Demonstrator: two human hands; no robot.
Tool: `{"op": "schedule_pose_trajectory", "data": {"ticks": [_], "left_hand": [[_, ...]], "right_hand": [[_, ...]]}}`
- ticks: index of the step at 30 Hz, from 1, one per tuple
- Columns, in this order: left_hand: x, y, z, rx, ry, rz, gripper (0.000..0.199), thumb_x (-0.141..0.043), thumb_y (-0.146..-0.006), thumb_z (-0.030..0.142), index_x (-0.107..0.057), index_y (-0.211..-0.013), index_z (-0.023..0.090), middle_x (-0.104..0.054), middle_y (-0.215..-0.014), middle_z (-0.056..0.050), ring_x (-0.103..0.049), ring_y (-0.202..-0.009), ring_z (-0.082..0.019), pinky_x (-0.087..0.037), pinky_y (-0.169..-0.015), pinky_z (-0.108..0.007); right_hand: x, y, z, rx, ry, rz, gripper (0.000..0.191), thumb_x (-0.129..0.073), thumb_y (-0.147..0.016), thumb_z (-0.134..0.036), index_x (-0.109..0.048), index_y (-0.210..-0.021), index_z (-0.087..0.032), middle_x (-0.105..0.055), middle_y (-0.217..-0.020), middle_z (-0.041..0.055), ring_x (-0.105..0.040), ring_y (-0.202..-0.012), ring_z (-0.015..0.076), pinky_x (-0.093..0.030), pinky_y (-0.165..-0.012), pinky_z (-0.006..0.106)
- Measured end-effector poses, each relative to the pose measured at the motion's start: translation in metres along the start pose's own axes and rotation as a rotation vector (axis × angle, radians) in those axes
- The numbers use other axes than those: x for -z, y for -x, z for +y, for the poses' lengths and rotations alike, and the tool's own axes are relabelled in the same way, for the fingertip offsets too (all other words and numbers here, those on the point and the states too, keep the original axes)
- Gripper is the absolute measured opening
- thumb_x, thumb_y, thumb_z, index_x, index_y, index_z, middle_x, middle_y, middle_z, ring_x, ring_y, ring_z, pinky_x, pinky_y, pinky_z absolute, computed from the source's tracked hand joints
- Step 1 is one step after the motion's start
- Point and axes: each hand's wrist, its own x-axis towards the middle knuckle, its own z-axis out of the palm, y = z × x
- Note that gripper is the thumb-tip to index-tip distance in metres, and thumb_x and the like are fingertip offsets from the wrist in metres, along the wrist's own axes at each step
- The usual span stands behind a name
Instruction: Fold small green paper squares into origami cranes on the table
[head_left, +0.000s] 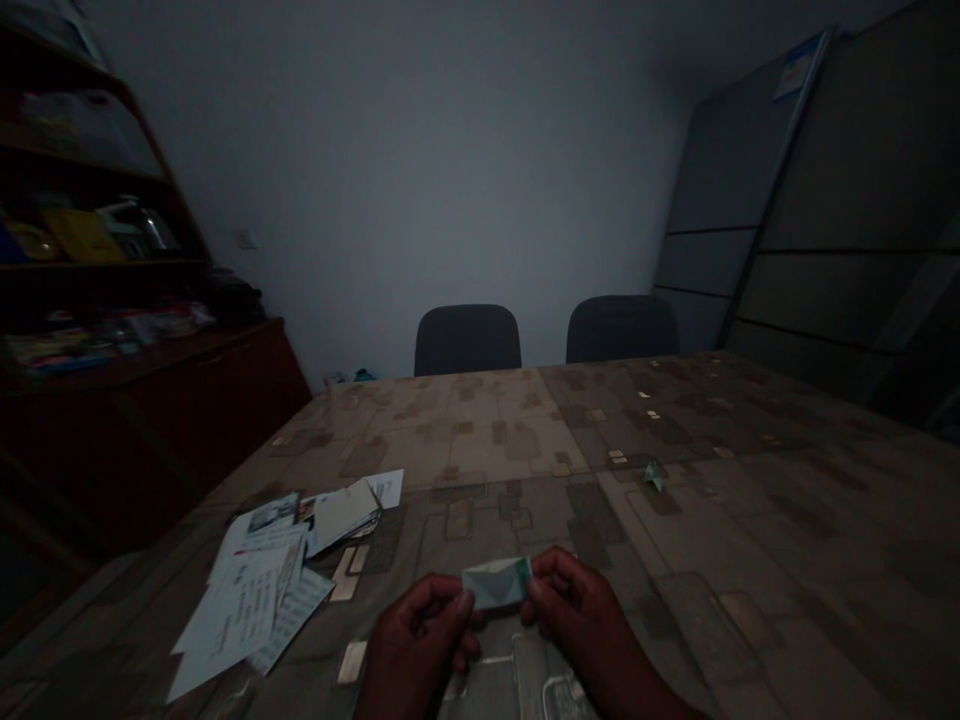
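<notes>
A small piece of folded paper [495, 584], pale with a green patch at its right end, is held up just above the near part of the table. My left hand [424, 635] pinches its left end between thumb and fingers. At the right end, the thumb and fingers of my right hand [577, 610] are closed on the same paper. Crease lines cross its front face. Farther off to the right, a small green folded paper figure [653, 477] stands on the patterned tablecloth [480, 520].
Loose printed and handwritten sheets [240, 600] lie at the left, with a stack of cards or papers [343, 515] beside them. Two dark chairs [467, 340] stand behind the table's far edge. A laden shelf cabinet [142, 370] is at the left, a panelled wardrobe [712, 200] at the right.
</notes>
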Motion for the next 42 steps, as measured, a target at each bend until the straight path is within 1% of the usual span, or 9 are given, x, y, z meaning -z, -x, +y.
{"op": "schedule_pose_trajectory", "data": {"ticks": [5,8,13,17,23,31,36,38,42], "left_hand": [[-0.0027,-0.0001,-0.0007,0.006,0.022,0.005,0.033,-0.079,-0.062,0.045,-0.065,-0.068,0.015,-0.064,-0.046,0.001,-0.047,-0.035,-0.008,-0.034,-0.037,-0.016],[-0.0015,-0.0016,-0.0023,0.024,0.021,-0.028,0.035,-0.079,-0.062,0.047,-0.064,-0.068,0.016,-0.065,-0.046,0.001,-0.048,-0.034,-0.008,-0.034,-0.036,-0.016],[0.0021,-0.0054,-0.0025,0.029,0.015,-0.058,0.038,-0.080,-0.061,0.050,-0.064,-0.068,0.016,-0.067,-0.048,-0.001,-0.052,-0.037,-0.009,-0.037,-0.039,-0.016],[0.0027,-0.0058,-0.0012,0.026,0.026,-0.037,0.036,-0.079,-0.063,0.048,-0.064,-0.067,0.016,-0.063,-0.044,0.002,-0.050,-0.036,-0.008,-0.036,-0.038,-0.016],[0.0015,-0.0042,-0.0016,0.046,0.041,-0.042,0.037,-0.080,-0.061,0.048,-0.064,-0.068,0.016,-0.063,-0.043,0.002,-0.050,-0.037,-0.009,-0.036,-0.039,-0.016],[-0.0010,-0.0010,0.0022,-0.001,0.007,-0.024,0.033,-0.077,-0.066,0.045,-0.063,-0.067,0.015,-0.065,-0.045,0.001,-0.051,-0.040,-0.007,-0.037,-0.044,-0.015],[0.0003,-0.0020,0.0015,0.008,0.023,-0.023,0.036,-0.078,-0.064,0.048,-0.063,-0.066,0.015,-0.065,-0.045,0.001,-0.051,-0.039,-0.008,-0.036,-0.042,-0.016],[0.0002,-0.0018,0.0009,0.014,0.036,-0.020,0.036,-0.078,-0.065,0.047,-0.062,-0.066,0.015,-0.065,-0.045,0.000,-0.051,-0.039,-0.008,-0.037,-0.043,-0.016],[-0.0009,0.0003,-0.0001,0.019,0.020,0.006,0.033,-0.079,-0.064,0.044,-0.063,-0.066,0.016,-0.065,-0.046,0.001,-0.050,-0.039,-0.008,-0.034,-0.040,-0.015]], "right_hand": [[-0.0011,-0.0007,0.0021,-0.035,-0.021,0.007,0.038,-0.065,-0.077,-0.054,-0.055,-0.075,-0.018,-0.060,-0.062,-0.0011,-0.050,-0.055,0.0131,-0.033,-0.053,0.022],[-0.0022,-0.0010,0.0009,-0.033,-0.018,0.026,0.036,-0.066,-0.077,-0.052,-0.055,-0.073,-0.018,-0.060,-0.062,-0.0011,-0.051,-0.057,0.0136,-0.034,-0.054,0.022],[-0.0021,-0.0016,-0.0004,-0.022,-0.021,0.023,0.037,-0.065,-0.078,-0.054,-0.057,-0.079,-0.018,-0.062,-0.064,-0.0003,-0.050,-0.056,0.0135,-0.035,-0.055,0.023],[-0.0029,-0.0009,-0.0022,-0.017,-0.043,0.017,0.039,-0.060,-0.082,-0.056,-0.059,-0.085,-0.017,-0.063,-0.066,0.0005,-0.050,-0.057,0.0129,-0.037,-0.057,0.023],[-0.0049,-0.0001,-0.0011,-0.024,-0.014,0.035,0.037,-0.064,-0.079,-0.054,-0.059,-0.080,-0.017,-0.063,-0.065,-0.0001,-0.051,-0.057,0.0125,-0.035,-0.055,0.022],[-0.0041,0.0002,0.0000,-0.012,0.023,0.036,0.033,-0.062,-0.082,-0.050,-0.056,-0.077,-0.018,-0.063,-0.065,0.0002,-0.051,-0.058,0.0134,-0.037,-0.057,0.023],[-0.0030,-0.0011,0.0029,0.017,0.056,0.021,0.033,-0.059,-0.084,-0.049,-0.053,-0.074,-0.018,-0.062,-0.065,0.0003,-0.049,-0.058,0.0130,-0.036,-0.056,0.023],[-0.0031,-0.0014,0.0026,0.013,0.062,0.019,0.033,-0.057,-0.085,-0.048,-0.052,-0.074,-0.018,-0.061,-0.064,0.0002,-0.049,-0.059,0.0134,-0.036,-0.056,0.023],[-0.0031,0.0002,-0.0007,0.033,0.086,0.003,0.027,-0.057,-0.085,-0.042,-0.053,-0.075,-0.018,-0.059,-0.067,0.0003,-0.050,-0.064,0.0149,-0.036,-0.059,0.024]]}}
